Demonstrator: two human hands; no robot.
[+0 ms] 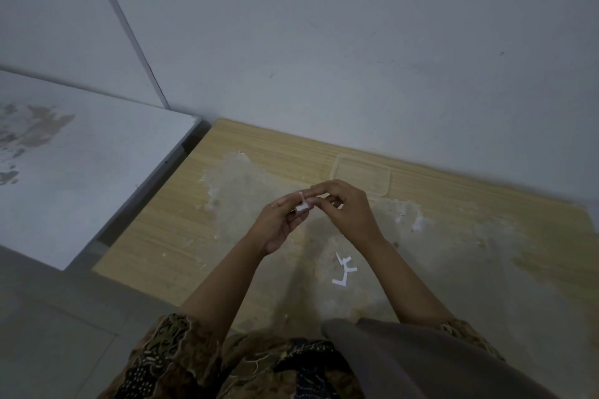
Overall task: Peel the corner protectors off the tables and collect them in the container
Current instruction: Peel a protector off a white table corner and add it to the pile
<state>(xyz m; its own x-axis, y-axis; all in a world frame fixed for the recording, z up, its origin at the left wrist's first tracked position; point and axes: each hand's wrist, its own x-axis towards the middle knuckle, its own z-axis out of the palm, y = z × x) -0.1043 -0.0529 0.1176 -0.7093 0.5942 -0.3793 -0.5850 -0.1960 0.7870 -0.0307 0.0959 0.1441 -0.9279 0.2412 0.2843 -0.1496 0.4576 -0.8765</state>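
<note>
Both hands meet above the middle of the wooden table (155,230). My left hand (280,227) and my right hand (346,207) pinch a small white corner protector (302,206) between their fingertips; a thin strip of it sticks up. A clear, shallow plastic container (385,178) sits on the table just beyond my right hand, near the wall. I cannot tell whether anything lies in it. Small white strips (344,269) lie on the tabletop below my right forearm.
The wooden table's surface is worn, with pale rough patches (240,191) and white flecks. A white table (81,172) stands to the left with a narrow gap between them. A grey wall runs along the back. Grey floor shows at the lower left.
</note>
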